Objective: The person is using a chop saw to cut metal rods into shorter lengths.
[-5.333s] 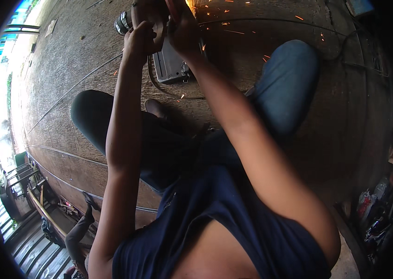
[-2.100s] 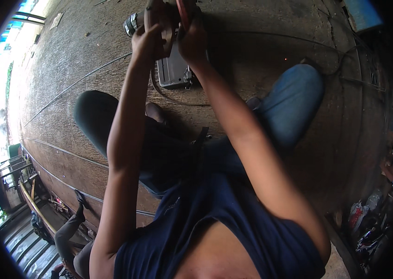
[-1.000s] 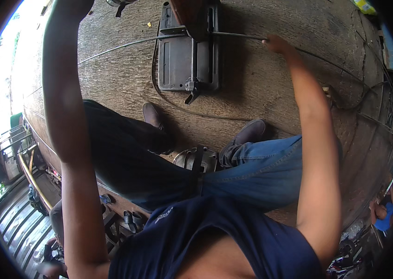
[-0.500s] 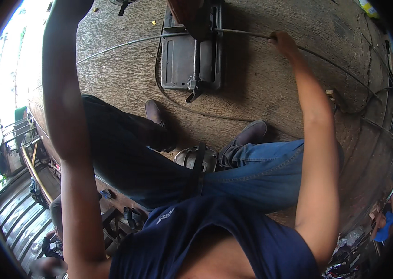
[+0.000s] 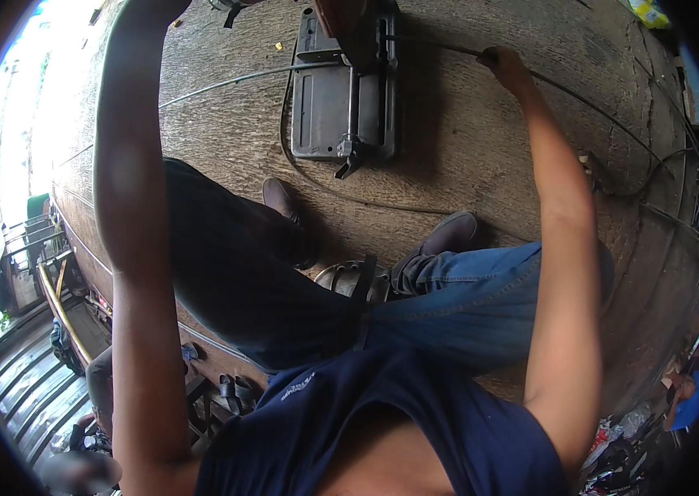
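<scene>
In front of me stands a dark metal cutting machine, like a cut-off saw, with a flat base (image 5: 321,112) and a clamp with a crank handle (image 5: 349,154). Its reddish-brown upper part (image 5: 344,21) runs off the upper edge. A long thin metal rod (image 5: 440,45) extends from the machine to the right, where my right hand (image 5: 508,68) is closed around it. A rod section (image 5: 234,80) also sticks out on the left. My left arm reaches forward; my left hand (image 5: 155,7) is cut off by the upper edge, its fingers hidden.
A dark cable (image 5: 349,197) curves along the wooden floor (image 5: 225,124) past my shoes (image 5: 449,231). I sit on a round metal seat (image 5: 349,279). Two people are partly visible, one at lower left and one in blue (image 5: 688,401) at right. Sandals (image 5: 236,393) lie at lower left.
The view has shifted slightly, and my left arm appears a little further right. The rod between the machine and my right hand sits a bit higher in view. My right hand still grips it.
</scene>
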The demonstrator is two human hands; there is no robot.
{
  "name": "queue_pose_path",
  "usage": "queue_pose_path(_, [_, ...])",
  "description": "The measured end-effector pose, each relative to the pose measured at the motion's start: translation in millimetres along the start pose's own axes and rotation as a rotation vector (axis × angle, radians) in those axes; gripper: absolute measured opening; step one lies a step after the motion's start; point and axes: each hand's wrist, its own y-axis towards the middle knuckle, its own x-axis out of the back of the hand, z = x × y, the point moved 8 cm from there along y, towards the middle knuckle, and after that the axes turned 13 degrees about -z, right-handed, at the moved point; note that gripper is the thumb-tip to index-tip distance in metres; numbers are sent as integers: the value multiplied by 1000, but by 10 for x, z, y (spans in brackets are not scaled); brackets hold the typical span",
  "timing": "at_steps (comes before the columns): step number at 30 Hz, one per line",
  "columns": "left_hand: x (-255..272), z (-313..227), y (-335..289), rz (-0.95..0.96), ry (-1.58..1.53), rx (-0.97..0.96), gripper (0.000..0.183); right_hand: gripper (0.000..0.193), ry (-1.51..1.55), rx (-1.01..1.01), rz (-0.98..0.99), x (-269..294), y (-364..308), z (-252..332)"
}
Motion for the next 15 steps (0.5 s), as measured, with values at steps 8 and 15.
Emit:
queue_pose_path(8, [-91,-86,22,66,51,-6,25,30,-77,111,-148,163,29,204])
queue_pose_path(15, [-97,-117,28,91,53,-7,25,25,-125,152,-221,190,78,317])
